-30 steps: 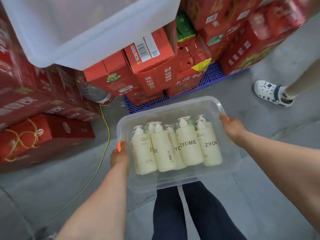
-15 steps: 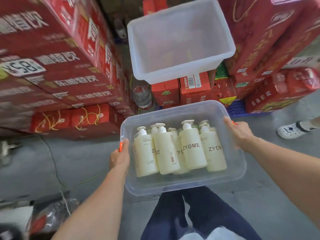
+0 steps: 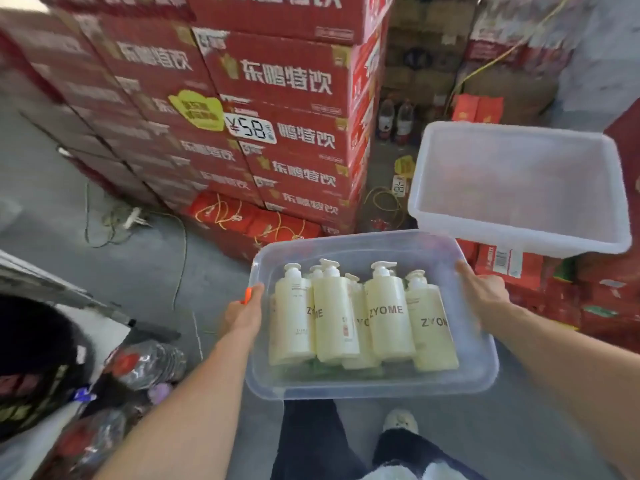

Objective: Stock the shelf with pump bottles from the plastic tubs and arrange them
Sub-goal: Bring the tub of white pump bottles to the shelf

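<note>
The pump bottles (image 3: 360,317) lie loose on their sides in the clear tub (image 3: 374,386) I carry at waist height above my legs. My left hand (image 3: 244,311) grips the tub's left rim, thumb hooked over the edge; my right hand (image 3: 485,294) clasps the right rim. If I tilt it, I judge the bottles could slide and shift the weight. The empty tub (image 3: 519,237) sits near the right corner, and the cable (image 3: 181,258) on the floor could trip me.

Single head-worn view, angled forward and down, close over the hands (image 3: 363,306)
</note>
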Motion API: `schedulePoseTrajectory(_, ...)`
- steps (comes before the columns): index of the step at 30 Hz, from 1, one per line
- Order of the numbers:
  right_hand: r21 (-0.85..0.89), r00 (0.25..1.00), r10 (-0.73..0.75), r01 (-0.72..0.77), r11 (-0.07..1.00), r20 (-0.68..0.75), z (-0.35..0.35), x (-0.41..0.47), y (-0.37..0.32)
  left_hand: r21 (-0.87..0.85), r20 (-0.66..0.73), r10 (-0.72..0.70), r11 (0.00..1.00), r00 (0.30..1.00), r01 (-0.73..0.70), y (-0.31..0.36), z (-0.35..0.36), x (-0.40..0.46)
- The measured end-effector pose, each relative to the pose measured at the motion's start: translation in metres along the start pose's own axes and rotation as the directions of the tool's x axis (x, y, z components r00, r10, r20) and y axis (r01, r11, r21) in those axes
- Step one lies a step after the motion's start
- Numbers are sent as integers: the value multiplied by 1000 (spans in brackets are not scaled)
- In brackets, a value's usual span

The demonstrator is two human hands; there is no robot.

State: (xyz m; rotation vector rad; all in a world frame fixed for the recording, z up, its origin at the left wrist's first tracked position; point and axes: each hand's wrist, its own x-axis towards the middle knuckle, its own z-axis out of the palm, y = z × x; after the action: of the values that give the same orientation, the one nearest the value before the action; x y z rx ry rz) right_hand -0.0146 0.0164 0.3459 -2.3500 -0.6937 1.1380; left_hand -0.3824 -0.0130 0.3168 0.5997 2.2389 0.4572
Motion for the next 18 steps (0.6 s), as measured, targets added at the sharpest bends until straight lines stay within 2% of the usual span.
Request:
schedulePoseTrajectory(7,-123,993,-66,77,989,96,118,-16,-103,-6,-43,-85,996,995,85,-9,-89,92)
schedulePoseTrajectory(18,-172,968,-149,185,968,203,326,-64,-258,-74,-144,-172,984,975,163,-3,-248,243)
